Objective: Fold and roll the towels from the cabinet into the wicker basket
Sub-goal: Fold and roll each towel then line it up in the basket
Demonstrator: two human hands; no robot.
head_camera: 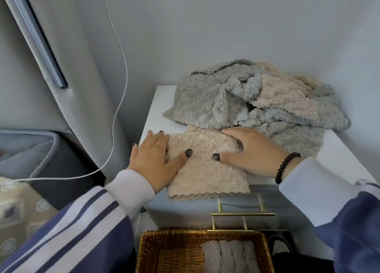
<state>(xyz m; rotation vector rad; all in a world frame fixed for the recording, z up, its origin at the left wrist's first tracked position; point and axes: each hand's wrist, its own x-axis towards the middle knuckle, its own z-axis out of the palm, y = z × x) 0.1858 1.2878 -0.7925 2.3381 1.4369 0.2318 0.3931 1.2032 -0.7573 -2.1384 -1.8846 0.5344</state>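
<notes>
A folded beige towel (207, 174) lies at the front of the white cabinet top (156, 110). My left hand (156, 159) rests on its left edge with the thumb laid across the cloth. My right hand (253, 151) presses flat on its right side, thumb pointing inward. Behind them sits a loose heap of grey and beige towels (253, 100). Below the cabinet front stands the wicker basket (150, 252), holding three rolled grey towels (232, 256) side by side on its right.
A white cable (121, 71) hangs down the grey wall at the left. Brass drawer handles (242, 214) stick out of the cabinet front above the basket. A grey cushioned seat (30, 149) and patterned fabric (18, 209) lie at the left.
</notes>
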